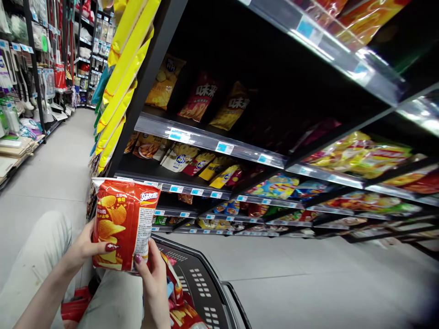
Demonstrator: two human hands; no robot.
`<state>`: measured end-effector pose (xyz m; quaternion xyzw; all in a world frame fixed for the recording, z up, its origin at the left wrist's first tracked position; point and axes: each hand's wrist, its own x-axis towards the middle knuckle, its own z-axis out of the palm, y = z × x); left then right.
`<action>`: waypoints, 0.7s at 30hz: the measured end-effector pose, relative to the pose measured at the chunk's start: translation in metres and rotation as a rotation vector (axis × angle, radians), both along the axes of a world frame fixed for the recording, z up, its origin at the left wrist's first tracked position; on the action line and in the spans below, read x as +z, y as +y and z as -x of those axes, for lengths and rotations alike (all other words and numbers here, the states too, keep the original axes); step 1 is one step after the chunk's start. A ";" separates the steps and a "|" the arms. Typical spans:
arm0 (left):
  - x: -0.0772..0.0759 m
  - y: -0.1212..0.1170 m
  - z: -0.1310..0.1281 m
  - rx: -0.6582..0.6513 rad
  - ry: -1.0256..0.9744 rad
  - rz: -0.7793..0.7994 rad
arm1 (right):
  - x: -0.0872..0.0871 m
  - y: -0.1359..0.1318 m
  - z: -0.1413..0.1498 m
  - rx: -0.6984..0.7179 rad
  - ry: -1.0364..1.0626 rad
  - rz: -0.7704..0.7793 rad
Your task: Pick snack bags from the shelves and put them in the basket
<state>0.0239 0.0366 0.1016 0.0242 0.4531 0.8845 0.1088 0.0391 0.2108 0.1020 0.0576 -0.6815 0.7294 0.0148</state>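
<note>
A red bag of potato chips (118, 228) is held upright in front of my knees, its printed back turned toward me. My left hand (85, 244) grips its left side, the thumb lying across the front. At the lower right edge, my right hand (154, 269) pinches the bag with the thumb in front; the fingers behind are partly hidden. Below and to the right stands a dark shopping basket (202, 278), holding several snack bags, among them a red snack bag (187, 315).
A dark shelf unit (206, 180) runs along the right, with snack bags in several tiers. Yellow bags (128, 73) hang at its near end. Grey tiled floor (58, 151) forms an aisle on the left, bordered by racks of household goods (20, 87).
</note>
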 end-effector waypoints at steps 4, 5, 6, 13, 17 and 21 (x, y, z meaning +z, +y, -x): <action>0.000 0.001 -0.001 0.002 0.000 0.002 | 0.002 0.000 0.000 -0.013 0.010 -0.006; 0.000 0.001 -0.001 0.000 -0.001 -0.002 | 0.002 0.000 0.000 -0.012 0.009 -0.005; 0.001 0.001 -0.001 -0.001 -0.002 -0.005 | 0.001 0.000 0.000 -0.010 0.007 -0.002; 0.003 0.001 -0.002 0.009 -0.027 0.001 | -0.001 0.001 -0.001 0.000 -0.024 0.003; 0.004 0.001 -0.001 0.015 -0.027 0.006 | -0.001 0.001 -0.001 -0.007 -0.044 -0.004; 0.004 0.001 -0.001 0.010 -0.027 0.008 | -0.002 0.001 -0.001 -0.014 -0.037 -0.011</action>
